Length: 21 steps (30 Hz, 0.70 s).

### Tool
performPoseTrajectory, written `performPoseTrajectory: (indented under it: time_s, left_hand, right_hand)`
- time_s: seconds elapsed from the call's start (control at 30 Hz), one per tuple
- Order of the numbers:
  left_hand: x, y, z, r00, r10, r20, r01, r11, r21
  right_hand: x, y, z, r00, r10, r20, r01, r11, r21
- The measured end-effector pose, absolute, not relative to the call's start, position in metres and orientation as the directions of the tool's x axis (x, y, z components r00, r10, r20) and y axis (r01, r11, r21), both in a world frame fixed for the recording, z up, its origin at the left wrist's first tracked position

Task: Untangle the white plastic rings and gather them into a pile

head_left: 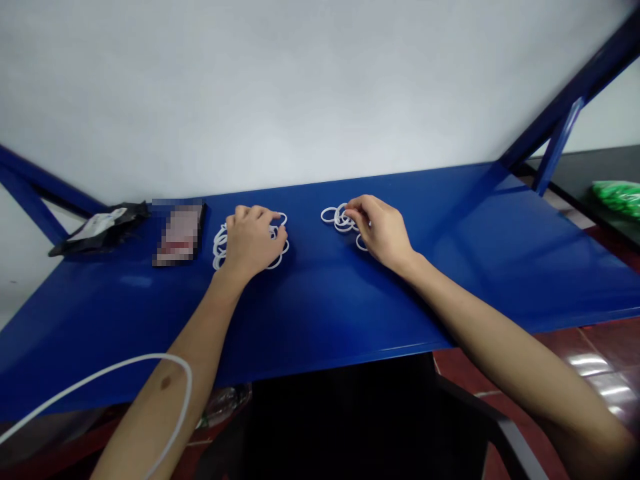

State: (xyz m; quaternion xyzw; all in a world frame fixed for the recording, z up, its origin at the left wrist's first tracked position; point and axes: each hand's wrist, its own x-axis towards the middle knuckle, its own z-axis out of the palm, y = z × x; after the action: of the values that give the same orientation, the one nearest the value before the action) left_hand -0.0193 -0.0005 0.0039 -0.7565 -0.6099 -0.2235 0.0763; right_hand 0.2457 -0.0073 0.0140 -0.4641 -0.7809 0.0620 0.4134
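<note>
My left hand (251, 240) lies over a pile of thin white rings (217, 259), palm down, with its fingers apart and curved. One white ring sticks out by the fingertips, and others show along both sides of the hand. To the right, a smaller group of white rings (329, 220) lies overlapping on the blue table (320, 300). My right hand (383, 230) is at that group's right side, thumb and index finger pinched on the edge of a white ring. Its other fingers are curled, and part of another ring shows below them.
On the left lie a black plastic package (103, 227) and a blurred-out flat item (179, 237). A white cable (125, 361) loops over my left forearm. Blue braces (557, 143) stand at both ends, with a pale wall (310, 93) behind. A green bag (617, 198) sits far right.
</note>
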Motion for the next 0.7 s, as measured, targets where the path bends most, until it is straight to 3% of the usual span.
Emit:
performPoseTrajectory:
  time_s: [0.1,0.23,0.33,0.43,0.53,0.6,0.7]
  left_hand:
    - [-0.016,-0.004,-0.002,0.174,0.924,0.341,0.971,-0.218,0.094]
    - [-0.013,-0.004,-0.003,0.205,0.899,0.387,0.960,-0.261,0.098]
    - [-0.006,-0.007,0.002,0.275,0.856,0.438,0.928,-0.355,0.111]
    - [0.006,-0.016,0.012,0.346,0.816,0.463,0.877,-0.456,0.149]
    - [0.020,-0.028,0.022,0.415,0.782,0.464,0.771,-0.574,0.277]
    - [0.025,-0.034,0.026,0.418,0.780,0.466,0.689,-0.607,0.397]
    - [0.028,-0.037,0.029,0.348,0.822,0.451,0.633,-0.561,0.533]
  right_hand:
    - [0.249,-0.004,0.012,-0.226,0.828,0.513,0.807,0.454,-0.378]
    - [0.254,0.002,0.009,-0.181,0.835,0.520,0.894,0.360,-0.266]
    - [0.256,0.002,0.010,-0.188,0.792,0.581,0.887,0.391,-0.246]
    - [0.251,-0.005,0.014,-0.327,0.727,0.604,0.775,0.572,-0.269]
    - [0.241,-0.015,0.017,-0.491,0.636,0.595,0.574,0.750,-0.327]
    - [0.235,-0.021,0.016,-0.525,0.604,0.600,0.463,0.794,-0.394]
    - [0.230,-0.025,0.014,-0.491,0.651,0.578,0.386,0.758,-0.525]
